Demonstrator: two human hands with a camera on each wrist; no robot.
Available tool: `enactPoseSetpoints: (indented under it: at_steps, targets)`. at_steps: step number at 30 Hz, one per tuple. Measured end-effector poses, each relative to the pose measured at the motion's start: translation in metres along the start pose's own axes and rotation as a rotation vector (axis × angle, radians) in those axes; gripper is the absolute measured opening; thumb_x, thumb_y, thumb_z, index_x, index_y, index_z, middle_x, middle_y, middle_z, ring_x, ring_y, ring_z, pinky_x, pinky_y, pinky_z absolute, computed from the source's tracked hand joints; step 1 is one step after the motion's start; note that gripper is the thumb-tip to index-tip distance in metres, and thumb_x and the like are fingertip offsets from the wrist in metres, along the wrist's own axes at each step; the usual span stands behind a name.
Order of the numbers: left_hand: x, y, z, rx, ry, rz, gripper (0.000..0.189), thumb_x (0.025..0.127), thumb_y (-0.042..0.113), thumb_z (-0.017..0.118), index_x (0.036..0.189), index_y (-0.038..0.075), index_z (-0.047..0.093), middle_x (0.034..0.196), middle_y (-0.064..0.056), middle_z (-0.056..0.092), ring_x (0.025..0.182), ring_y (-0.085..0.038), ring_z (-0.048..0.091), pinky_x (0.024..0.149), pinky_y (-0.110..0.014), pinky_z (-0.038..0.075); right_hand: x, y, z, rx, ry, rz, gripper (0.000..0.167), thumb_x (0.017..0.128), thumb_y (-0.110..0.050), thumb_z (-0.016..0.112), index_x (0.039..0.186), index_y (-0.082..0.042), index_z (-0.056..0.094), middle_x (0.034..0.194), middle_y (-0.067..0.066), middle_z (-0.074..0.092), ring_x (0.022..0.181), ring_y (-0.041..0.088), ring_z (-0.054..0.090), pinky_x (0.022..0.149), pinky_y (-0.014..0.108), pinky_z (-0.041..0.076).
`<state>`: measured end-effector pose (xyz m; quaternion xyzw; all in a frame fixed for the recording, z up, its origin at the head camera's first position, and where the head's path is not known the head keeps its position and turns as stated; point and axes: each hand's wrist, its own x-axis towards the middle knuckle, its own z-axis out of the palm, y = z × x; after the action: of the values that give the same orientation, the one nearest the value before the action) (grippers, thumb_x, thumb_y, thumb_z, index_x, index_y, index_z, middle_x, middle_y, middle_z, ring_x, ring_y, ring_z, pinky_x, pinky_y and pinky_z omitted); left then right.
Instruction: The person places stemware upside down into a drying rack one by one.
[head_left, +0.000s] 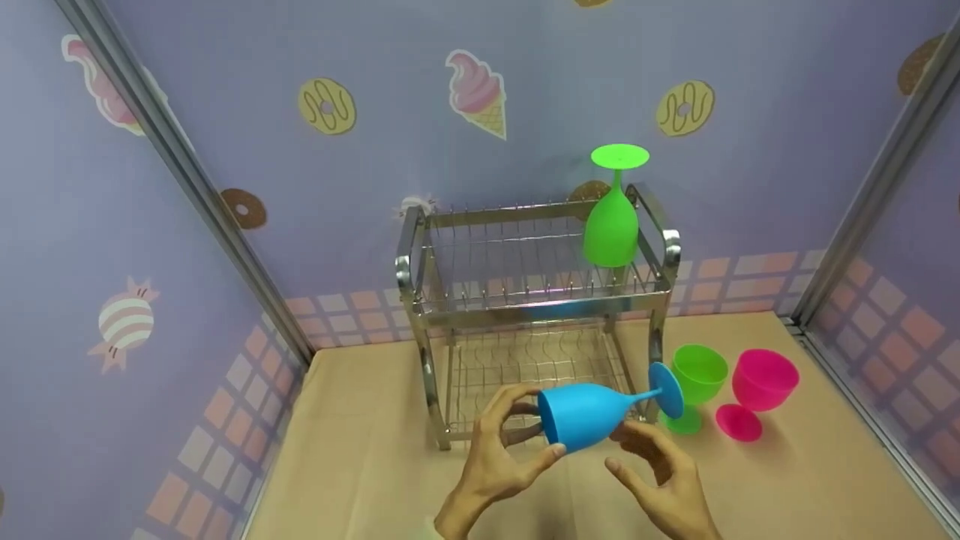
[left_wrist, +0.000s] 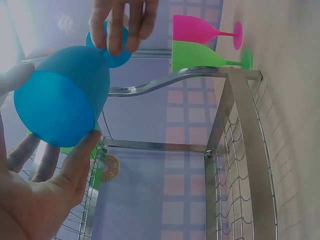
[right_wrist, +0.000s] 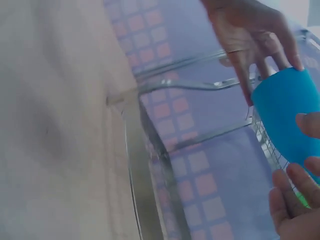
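Observation:
A blue goblet [head_left: 589, 416] is held on its side in the air in front of the rack, its mouth to the left and its foot to the right. My left hand [head_left: 499, 461] grips the bowl near the rim, thumb on the near side. Below the stem, my right hand [head_left: 664, 480] is spread with thumb and fingers apart, not closed round the goblet. In the left wrist view its fingers [left_wrist: 116, 30] overlap the blue foot; whether they touch it I cannot tell. A green goblet [head_left: 613, 232] stands upside down on the rack's upper tier, at the right.
The two-tier metal dish rack [head_left: 532, 309] stands against the patterned back wall. Right of it, a green goblet [head_left: 699, 373] and a pink goblet [head_left: 765, 380] stand upright on the beige tabletop [head_left: 360, 442]. Metal posts [head_left: 187, 172] mark the booth's corners.

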<state>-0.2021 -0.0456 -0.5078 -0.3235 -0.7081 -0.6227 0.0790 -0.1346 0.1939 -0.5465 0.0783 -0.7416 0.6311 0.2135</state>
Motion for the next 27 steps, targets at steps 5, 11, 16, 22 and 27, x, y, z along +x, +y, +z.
enactPoseSetpoints:
  at_steps: [5,11,16,22,27]
  targets:
    - [0.001,-0.001,0.005,-0.061,0.002,-0.004,0.068,0.086,0.018,0.087,0.144,0.008,0.053,0.138,-0.018,0.055,0.117,-0.034,0.069,0.091,-0.039,0.066,0.011,-0.012,0.004,0.318,-0.035,0.300,0.064,0.098,0.003,0.072,0.155,0.005,0.044,0.154,0.023,0.052,0.128,0.013,0.066,0.106,0.031,0.060]
    - [-0.001,-0.002,0.014,-0.111,0.025,-0.034,0.067,0.086,0.016,0.085,0.144,0.016,0.053,0.141,-0.021,0.053,0.118,-0.034,0.069,0.093,-0.041,0.065,0.023,-0.016,0.008,0.653,-0.079,0.391,0.073,0.110,-0.008,0.054,0.169,0.001,0.012,0.172,0.028,0.021,0.140,0.018,0.057,0.114,0.038,0.055]
    - [-0.003,-0.002,0.020,-0.154,0.033,-0.077,0.069,0.085,0.013,0.086,0.145,0.019,0.051,0.144,-0.020,0.051,0.122,-0.035,0.066,0.097,-0.043,0.064,0.027,-0.015,0.013,0.738,-0.064,0.420,0.071,0.112,-0.012,0.050,0.171,-0.004,0.010,0.169,0.019,0.027,0.140,0.019,0.056,0.115,0.039,0.054]
    - [-0.005,-0.002,0.020,-0.162,0.028,-0.065,0.070,0.086,0.013,0.085,0.145,0.016,0.049,0.144,-0.023,0.050,0.122,-0.037,0.065,0.098,-0.045,0.064,0.027,-0.014,0.016,0.772,-0.059,0.397,0.071,0.112,-0.007,0.049,0.171,-0.003,0.009,0.161,0.007,0.040,0.139,0.016,0.058,0.117,0.040,0.053]
    - [-0.004,-0.002,0.011,-0.133,-0.002,0.014,0.071,0.088,0.011,0.084,0.149,0.010,0.047,0.147,-0.027,0.049,0.127,-0.041,0.064,0.103,-0.045,0.062,0.033,-0.026,0.011,0.732,-0.092,0.334,0.078,0.107,0.001,0.055,0.170,0.001,0.009,0.160,0.005,0.043,0.139,0.015,0.058,0.116,0.037,0.053]
